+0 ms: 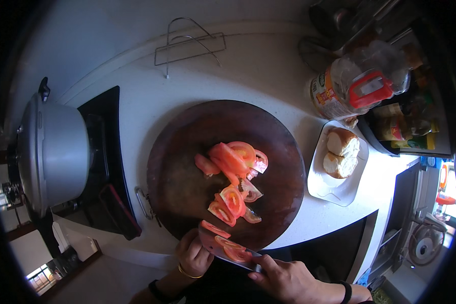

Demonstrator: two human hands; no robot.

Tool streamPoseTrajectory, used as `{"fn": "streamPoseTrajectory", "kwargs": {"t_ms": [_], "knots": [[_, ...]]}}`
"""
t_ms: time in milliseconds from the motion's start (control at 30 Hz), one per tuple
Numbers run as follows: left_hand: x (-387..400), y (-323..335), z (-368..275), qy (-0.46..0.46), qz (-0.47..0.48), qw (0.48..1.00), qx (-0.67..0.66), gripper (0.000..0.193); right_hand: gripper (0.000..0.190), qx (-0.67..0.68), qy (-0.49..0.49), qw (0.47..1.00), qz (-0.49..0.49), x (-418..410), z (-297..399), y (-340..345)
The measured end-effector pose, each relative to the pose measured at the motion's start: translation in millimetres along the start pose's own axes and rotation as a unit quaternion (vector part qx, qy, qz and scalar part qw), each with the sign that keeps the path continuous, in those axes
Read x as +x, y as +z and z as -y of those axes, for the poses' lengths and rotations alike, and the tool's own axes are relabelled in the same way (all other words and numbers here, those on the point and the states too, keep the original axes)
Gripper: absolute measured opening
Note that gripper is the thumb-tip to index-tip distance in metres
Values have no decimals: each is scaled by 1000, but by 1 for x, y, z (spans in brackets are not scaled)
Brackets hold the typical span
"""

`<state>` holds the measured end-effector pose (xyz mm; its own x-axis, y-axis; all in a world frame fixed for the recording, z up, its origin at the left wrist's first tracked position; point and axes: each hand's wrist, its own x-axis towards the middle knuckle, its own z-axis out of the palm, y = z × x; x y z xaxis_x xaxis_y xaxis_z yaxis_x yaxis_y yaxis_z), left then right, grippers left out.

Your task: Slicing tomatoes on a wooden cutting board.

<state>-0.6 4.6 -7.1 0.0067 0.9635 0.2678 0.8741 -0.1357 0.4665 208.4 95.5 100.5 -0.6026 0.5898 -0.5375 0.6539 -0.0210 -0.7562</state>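
Sliced tomato [231,163] lies in a loose heap on a round dark wooden cutting board [174,140]. At the board's near edge, my right hand [285,275] grips a knife, whose wide metal blade [216,249] points left. Several tomato slices [233,250] rest along the blade. My left hand [193,252], with a gold-coloured bangle at the wrist, is at the blade's far end, its fingers curled; whether they hold anything is hidden.
A pressure cooker [62,152] stands on the black hob [110,114] at left. A wire rack [190,47] is behind the board. To the right are a white plate [334,192] with bread rolls [341,154] and a plastic jar [334,91] with a red handle.
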Motion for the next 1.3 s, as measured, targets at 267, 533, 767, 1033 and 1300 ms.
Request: {"fn": "streamPoseTrajectory", "kwargs": {"t_ms": [267,533,767,1033,1300], "knots": [[2,0,0,0,3,1000,2,21,29,3,11,1000,29,5,-1,-6],[-8,1,4,7,28,1000,-6,35,27,-10,0,1000,18,8,-1,-9],[-9,2,5,14,24,999,17,31,27,-23,-15,1000,11,14,0,-9],[-8,1,3,18,28,999,27,19,26,-33,-18,999,20,33,8,-4],[-8,3,2,10,13,999,47,19,25,3,-62,997,-36,36,2,9]]}}
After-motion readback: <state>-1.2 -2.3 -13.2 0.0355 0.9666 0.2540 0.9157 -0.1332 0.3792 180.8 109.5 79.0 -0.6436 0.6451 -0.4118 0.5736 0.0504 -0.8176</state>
